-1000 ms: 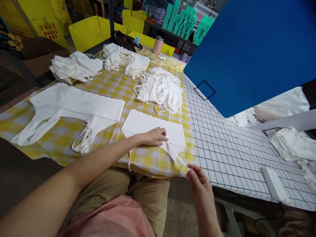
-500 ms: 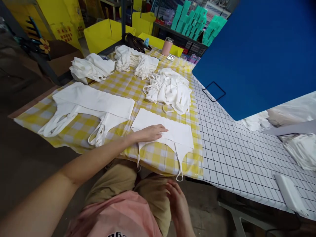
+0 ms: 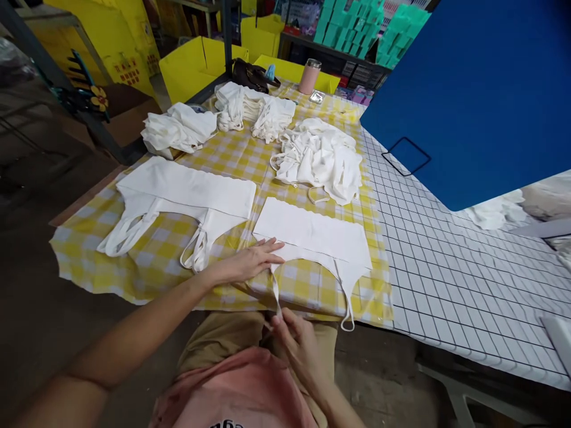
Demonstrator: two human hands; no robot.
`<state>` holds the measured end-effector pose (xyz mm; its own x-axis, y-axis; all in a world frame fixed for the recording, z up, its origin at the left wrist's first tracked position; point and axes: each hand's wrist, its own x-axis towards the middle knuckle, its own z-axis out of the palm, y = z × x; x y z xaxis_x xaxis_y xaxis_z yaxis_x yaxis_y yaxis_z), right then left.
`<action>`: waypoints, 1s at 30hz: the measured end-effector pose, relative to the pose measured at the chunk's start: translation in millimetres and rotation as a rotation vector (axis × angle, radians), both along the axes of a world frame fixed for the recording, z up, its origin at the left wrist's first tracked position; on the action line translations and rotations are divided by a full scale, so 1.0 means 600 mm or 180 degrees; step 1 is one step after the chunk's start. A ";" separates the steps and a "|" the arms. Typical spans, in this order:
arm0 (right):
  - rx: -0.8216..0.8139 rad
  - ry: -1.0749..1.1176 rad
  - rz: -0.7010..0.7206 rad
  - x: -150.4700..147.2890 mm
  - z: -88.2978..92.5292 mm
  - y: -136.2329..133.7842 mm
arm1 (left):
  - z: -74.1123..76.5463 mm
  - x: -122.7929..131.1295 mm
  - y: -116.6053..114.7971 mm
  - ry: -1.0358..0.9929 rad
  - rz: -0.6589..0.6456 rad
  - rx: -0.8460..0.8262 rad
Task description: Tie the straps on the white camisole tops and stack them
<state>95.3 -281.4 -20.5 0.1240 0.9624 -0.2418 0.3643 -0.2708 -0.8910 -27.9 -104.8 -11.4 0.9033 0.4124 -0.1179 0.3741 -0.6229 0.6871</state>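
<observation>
A white camisole top (image 3: 314, 232) lies flat in front of me, its straps toward the table's near edge. My left hand (image 3: 253, 261) rests on its left corner, fingers stretched out flat. My right hand (image 3: 297, 339) pinches the left shoulder strap (image 3: 276, 291) just off the edge, drawing it taut toward me. The right strap (image 3: 348, 309) hangs loose over the edge. To the left lie similar white tops (image 3: 187, 190), laid flat with several straps bunched together.
A yellow checked cloth (image 3: 241, 160) covers the table. Toward the back are a loose pile of white garments (image 3: 319, 157), folded white stacks (image 3: 254, 110), another heap (image 3: 178, 128), a pink tumbler (image 3: 309, 76) and a dark bag (image 3: 250, 75). A blue board (image 3: 482, 95) juts in at right.
My left hand has slid from the middle of the top to its left corner. My right hand has come up from my lap and taken hold of the left strap.
</observation>
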 end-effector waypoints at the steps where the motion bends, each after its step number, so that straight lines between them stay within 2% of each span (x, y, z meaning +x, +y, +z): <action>1: 0.0186 -0.0496 0.0182 0.017 0.020 0.000 | 0.003 -0.001 0.001 0.0002 0.0008 -0.0052; 3: 0.0606 -0.1537 0.0553 0.058 0.060 0.011 | 0.010 0.001 0.002 0.0018 0.0022 -0.0141; 5: 0.0968 -0.2362 0.0740 0.101 0.094 0.038 | 0.014 0.003 0.002 0.0010 0.0029 -0.0223; 7: 0.1194 -0.3026 0.0909 0.141 0.117 0.074 | 0.016 0.005 0.001 -0.0044 0.0052 -0.0335; 9: 0.1308 -0.3489 0.1013 0.174 0.126 0.113 | 0.013 0.006 0.000 -0.0114 0.0135 -0.0460; 12: 0.1397 -0.3899 0.0843 0.200 0.113 0.161 | 0.005 0.008 -0.001 -0.0255 0.0372 -0.0619; 14: 0.1440 -0.3942 0.0729 0.194 0.093 0.180 | -0.001 0.009 -0.001 -0.0353 0.0494 -0.0694; 19: 0.1406 -0.3472 0.1265 0.113 0.044 0.183 | -0.008 0.010 -0.001 -0.0566 0.0590 -0.0816; 21: 0.1449 -0.3420 0.1276 0.084 0.032 0.182 | -0.009 0.010 -0.002 -0.0643 0.0606 -0.0835; 24: 0.1606 -0.3328 0.1176 0.069 0.022 0.187 | -0.008 0.008 -0.002 -0.0682 0.0603 -0.0829; 30: 0.2000 -0.3559 0.1432 0.099 0.026 0.198 | -0.004 0.008 0.000 -0.0609 0.0609 -0.0823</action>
